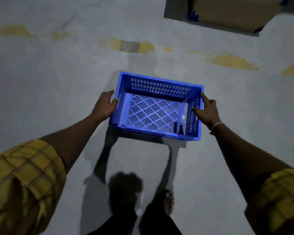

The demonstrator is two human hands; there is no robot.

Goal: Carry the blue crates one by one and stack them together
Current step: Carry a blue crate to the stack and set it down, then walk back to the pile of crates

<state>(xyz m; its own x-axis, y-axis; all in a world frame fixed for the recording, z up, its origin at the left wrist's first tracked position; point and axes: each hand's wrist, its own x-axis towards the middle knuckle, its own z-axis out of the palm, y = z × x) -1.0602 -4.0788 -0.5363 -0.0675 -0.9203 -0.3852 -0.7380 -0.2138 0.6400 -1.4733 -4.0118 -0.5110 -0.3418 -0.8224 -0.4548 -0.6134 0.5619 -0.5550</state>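
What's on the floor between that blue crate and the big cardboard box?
In the head view, only bare grey floor crossed by a worn yellow painted line lies between the blue crate and the cardboard box.

head view, steeply downward, floor (pixel 41 92) close

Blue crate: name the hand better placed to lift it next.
Neither alone: the left hand and the right hand each grip an opposite short end of the blue crate, so both should lift it together.

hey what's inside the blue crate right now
Nothing shows inside the blue crate: only its bare slotted lattice bottom. The near right corner is in shadow, so something small there could be missed. Left hand and right hand grip its ends.
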